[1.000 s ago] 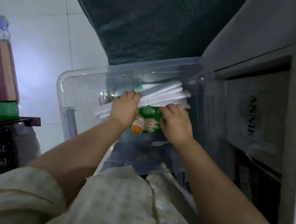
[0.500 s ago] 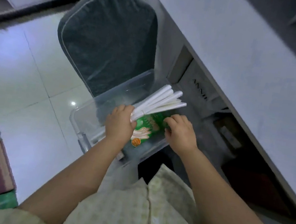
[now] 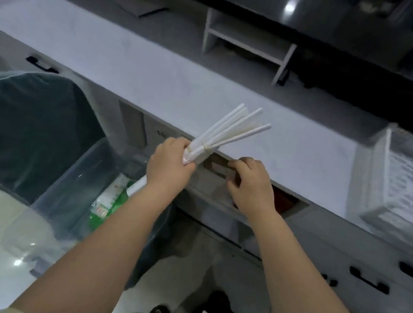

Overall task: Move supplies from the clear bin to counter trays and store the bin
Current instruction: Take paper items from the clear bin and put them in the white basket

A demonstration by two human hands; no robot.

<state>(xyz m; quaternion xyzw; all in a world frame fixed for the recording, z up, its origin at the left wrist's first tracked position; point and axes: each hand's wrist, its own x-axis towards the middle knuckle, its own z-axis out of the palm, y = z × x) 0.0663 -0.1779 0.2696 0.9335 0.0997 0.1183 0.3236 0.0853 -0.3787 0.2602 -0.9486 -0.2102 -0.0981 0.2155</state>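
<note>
Straws (image 3: 226, 130) gripped in left hand (image 3: 169, 167) — right hand (image 3: 250, 185) empty, curled.

A bundle of white paper-wrapped straws (image 3: 225, 132), bound at mid-length, fans toward the upper right at frame centre. The clear bin (image 3: 69, 191) sits lower left, a green-and-white packet (image 3: 109, 200) lying inside. A clear tray (image 3: 390, 186) rests at the right edge.

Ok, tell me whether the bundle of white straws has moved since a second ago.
Yes. The bundle of white straws, held in the left hand, has risen out of the clear bin to the counter edge.
</note>
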